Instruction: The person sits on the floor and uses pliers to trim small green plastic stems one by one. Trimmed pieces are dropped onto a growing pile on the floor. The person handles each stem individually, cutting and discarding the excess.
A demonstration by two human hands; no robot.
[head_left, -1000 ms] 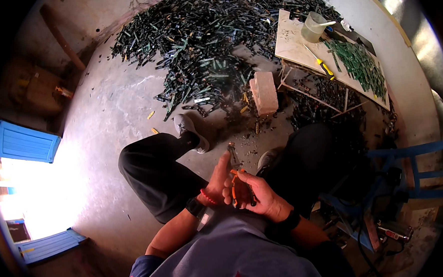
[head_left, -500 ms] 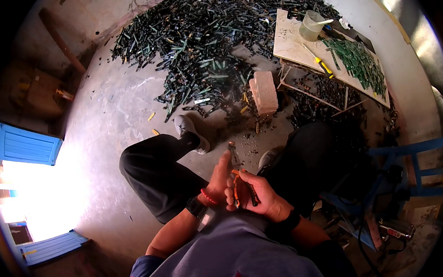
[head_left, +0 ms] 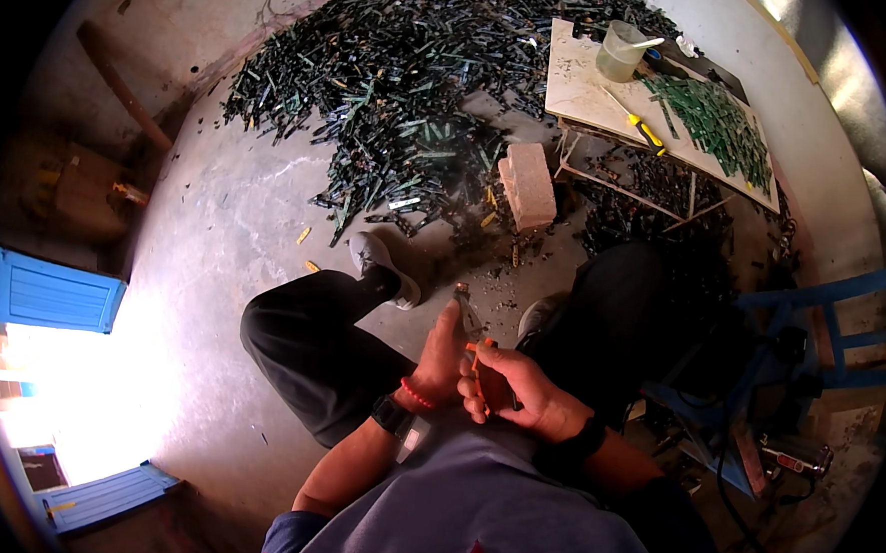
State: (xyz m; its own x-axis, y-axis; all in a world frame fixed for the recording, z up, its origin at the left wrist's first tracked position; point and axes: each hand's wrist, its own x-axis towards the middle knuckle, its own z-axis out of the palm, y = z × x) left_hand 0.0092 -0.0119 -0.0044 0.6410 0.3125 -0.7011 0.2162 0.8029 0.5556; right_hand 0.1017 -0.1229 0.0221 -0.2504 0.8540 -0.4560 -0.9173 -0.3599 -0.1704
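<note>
In front of my lap, my right hand is closed round a pair of pliers with orange-and-black handles. Its metal jaws point away from me, toward the fingertips of my left hand. That hand, with a red bead bracelet at the wrist, has its fingers pressed together beside the jaws. A small brownish tip shows at those fingertips; what it belongs to is too small to make out.
Beyond my feet spreads a large heap of dark and green strips. A pinkish brick stands nearer. At right, a low table carries a plastic cup, a yellow-black screwdriver and green strips. A blue frame stands right.
My right hand's fingers have tightened, and the plier handles, spread apart before, are now squeezed closer together. My left hand stays almost in place.
</note>
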